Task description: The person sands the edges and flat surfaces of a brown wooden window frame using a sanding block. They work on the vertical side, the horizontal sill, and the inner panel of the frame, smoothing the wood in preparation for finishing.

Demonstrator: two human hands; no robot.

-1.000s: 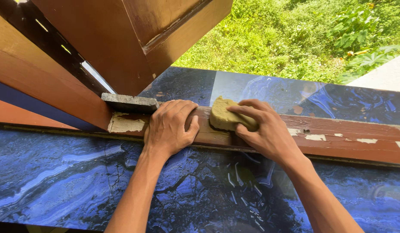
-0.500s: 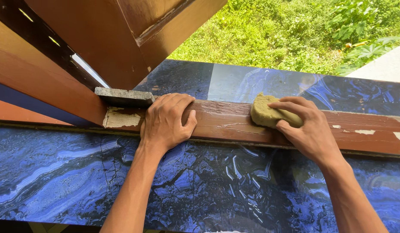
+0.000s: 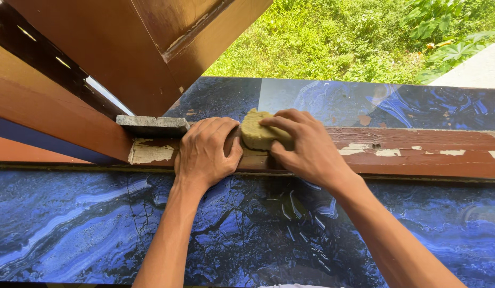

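Observation:
My right hand grips a yellowish, worn sponge and presses it on the reddish-brown wooden window frame rail. My left hand lies flat on the same rail, fingers curled over its far edge, right beside the sponge and touching it. The rail shows pale patches where paint has flaked off. Both forearms reach over a glossy blue marbled sill.
An open brown wooden window shutter hangs above left, with a grey block at its foot. Beyond the rail lies another blue marbled ledge, then green plants and a pale paved strip.
My right hand slid the sponge right along the rail, then back left until it meets my left hand. My left hand stayed put.

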